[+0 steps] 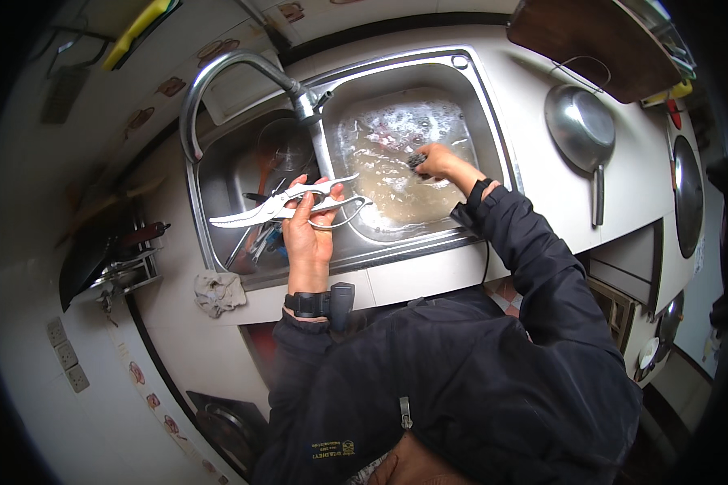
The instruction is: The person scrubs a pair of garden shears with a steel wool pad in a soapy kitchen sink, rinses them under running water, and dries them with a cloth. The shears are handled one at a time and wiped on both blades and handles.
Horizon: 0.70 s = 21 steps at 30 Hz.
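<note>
My left hand (310, 233) grips a pair of metal kitchen shears (273, 209) by the handles, above the divider and left basin of the stainless steel sink (218, 182). The closed-looking blades point left. Over the right basin, my right hand (440, 162) pinches a dark scouring pad (417, 161), probably steel wool, just above or at the surface of cloudy, foamy water (400, 194). A curved chrome faucet (242, 56) rises behind the divider. Utensils (261, 242) and a clear bowl (285, 145) lie in the left basin.
A crumpled cloth (219, 293) lies at the sink's front left corner. On the counter to the right rests an upturned metal pan (581, 127), near a brown board (594, 45). A rack with a dark wok (88, 260) stands at the left.
</note>
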{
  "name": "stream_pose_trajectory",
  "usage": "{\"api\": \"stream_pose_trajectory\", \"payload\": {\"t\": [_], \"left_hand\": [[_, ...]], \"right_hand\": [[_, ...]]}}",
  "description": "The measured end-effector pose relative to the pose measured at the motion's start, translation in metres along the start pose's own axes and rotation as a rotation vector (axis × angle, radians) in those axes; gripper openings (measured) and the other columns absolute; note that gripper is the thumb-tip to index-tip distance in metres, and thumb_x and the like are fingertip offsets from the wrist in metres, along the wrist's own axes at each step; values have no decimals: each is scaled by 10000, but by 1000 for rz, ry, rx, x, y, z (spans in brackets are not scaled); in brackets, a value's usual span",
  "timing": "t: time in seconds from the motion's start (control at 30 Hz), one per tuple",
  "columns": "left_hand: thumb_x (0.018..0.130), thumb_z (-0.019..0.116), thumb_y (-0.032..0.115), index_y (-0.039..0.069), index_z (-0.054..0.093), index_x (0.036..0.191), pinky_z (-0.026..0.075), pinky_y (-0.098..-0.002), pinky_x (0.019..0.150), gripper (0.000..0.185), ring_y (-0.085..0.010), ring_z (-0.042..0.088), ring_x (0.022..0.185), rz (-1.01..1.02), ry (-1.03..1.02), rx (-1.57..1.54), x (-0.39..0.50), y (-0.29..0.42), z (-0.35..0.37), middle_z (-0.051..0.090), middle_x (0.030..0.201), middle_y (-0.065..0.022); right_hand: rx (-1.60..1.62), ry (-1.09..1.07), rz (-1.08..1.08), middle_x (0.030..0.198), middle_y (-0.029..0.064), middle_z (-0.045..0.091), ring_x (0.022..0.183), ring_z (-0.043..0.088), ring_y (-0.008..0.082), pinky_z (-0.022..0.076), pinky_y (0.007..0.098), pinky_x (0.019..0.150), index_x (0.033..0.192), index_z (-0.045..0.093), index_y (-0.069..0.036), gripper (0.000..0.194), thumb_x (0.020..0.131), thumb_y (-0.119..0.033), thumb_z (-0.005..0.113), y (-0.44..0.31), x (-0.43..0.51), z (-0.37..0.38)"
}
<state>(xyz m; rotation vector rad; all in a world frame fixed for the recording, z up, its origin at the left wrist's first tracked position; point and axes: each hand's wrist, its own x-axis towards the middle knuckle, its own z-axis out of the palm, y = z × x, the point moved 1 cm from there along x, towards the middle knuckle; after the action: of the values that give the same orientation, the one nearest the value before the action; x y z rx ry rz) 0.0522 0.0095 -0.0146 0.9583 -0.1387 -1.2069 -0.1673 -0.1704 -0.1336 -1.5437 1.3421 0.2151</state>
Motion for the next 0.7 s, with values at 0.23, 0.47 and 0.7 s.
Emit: {"api": "stream_pose_trajectory", "payload": {"t": [0.23,0.47,0.7], "left_hand": [[959,514,264,50,421,1285,514,-461,835,400,-365,613,964,-21,137,-14,-3,-10,-2,529,1177,-244],[970,497,304,55,444,1264,510,-457,814,390,-341,607,947,-77,307,75,11,-11,-8,548,1166,-228],[973,484,269,13,472,1187,517,-561,802,334,-350,619,946,-161,184,46,20,-25,8,584,1098,-224]], "right_hand": [[-346,438,242,1194,223,584,1099,577,359,466,441,923,1201,555,-29,365,845,-106,531,35,54,15],[551,-270,-378,954,44,645,828,624,137,501,283,666,1137,606,-96,291,846,-118,609,-44,5,26],[61,46,-1052,888,187,590,831,582,403,467,418,689,922,520,-19,215,737,7,628,-107,-75,31]]}}
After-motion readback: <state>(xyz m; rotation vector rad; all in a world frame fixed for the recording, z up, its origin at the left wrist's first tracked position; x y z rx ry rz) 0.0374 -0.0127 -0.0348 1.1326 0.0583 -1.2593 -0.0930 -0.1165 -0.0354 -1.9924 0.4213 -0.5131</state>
